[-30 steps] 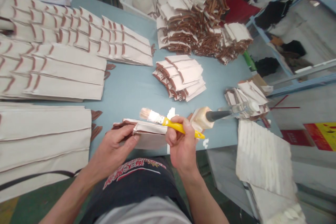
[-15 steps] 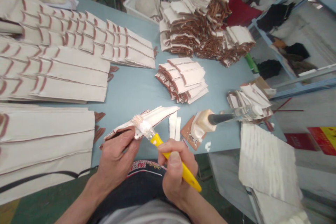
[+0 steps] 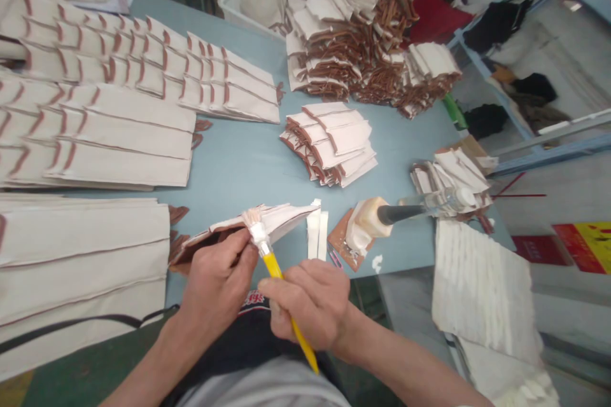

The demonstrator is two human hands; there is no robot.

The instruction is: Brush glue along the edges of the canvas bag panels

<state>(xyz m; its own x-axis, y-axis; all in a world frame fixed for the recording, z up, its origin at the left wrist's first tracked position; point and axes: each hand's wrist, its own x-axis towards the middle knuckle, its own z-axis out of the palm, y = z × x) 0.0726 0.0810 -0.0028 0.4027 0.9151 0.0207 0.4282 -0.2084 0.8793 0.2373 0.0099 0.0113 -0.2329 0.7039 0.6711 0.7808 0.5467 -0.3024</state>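
My left hand (image 3: 222, 280) is closed on the near edge of a cream fabric piece with brown trim (image 3: 281, 219), whose brown inner side shows at the left. My right hand (image 3: 310, 299) grips the yellow handle of a paintbrush (image 3: 273, 266). White paste coats the brush's ferrule, and its bristles rest against the piece just above my left fingertips. Right of the piece lie two white strips (image 3: 314, 232). Further right, a pale pot (image 3: 359, 234) smeared with white stands on a brown patch, a dark-handled object leaning out of it.
Overlapping rows of cream pieces (image 3: 128, 133) cover the table's left side. A small fanned stack (image 3: 334, 140) lies mid-table, with large heaps of brown-edged pieces (image 3: 344, 44) behind it. A white bin (image 3: 233, 3) stands at the back. Blue shelving (image 3: 515, 95) rises at the right.
My right hand has turned and shifted slightly left, so the brush stands steeper. The fabric piece has opened more at its left, showing more of the brown inside.
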